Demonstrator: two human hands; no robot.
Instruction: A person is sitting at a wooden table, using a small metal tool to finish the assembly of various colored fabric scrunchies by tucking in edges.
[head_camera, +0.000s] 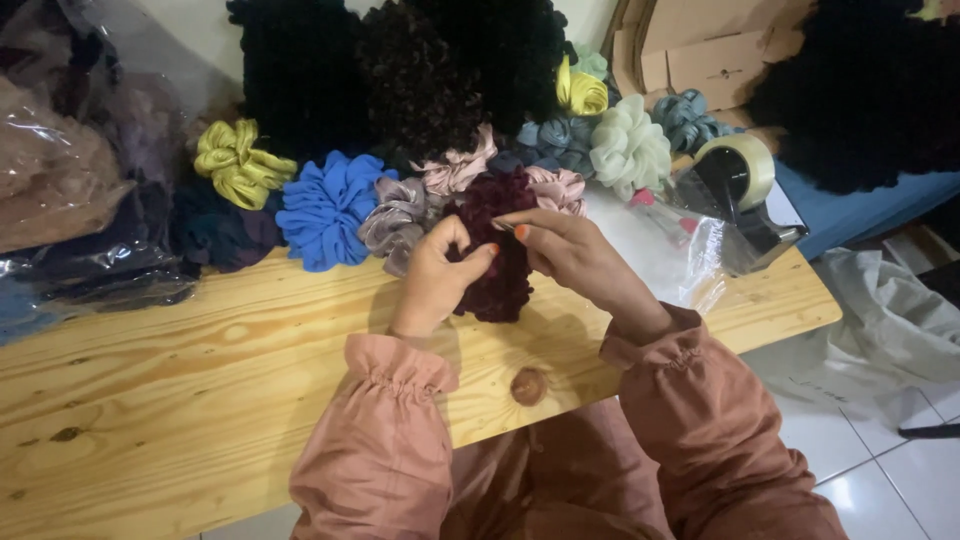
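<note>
A dark maroon ruffled scrunchie (500, 270) is held upright just above the wooden table (180, 380). My left hand (437, 275) pinches its left side between thumb and fingers. My right hand (573, 252) grips its top right edge, with the fingertips meeting the left thumb over the fabric. Both wrists come out of dusty-pink gathered sleeves. The lower half of the scrunchie hangs free between the two hands.
Behind the hands lies a row of scrunchies: yellow-green (238, 162), blue (325, 208), grey (397, 222), pink (556, 187) and pale green (630, 148). A tape dispenser (742, 195) stands at the right. Plastic bags (70, 180) fill the left, cardboard (700, 50) the back.
</note>
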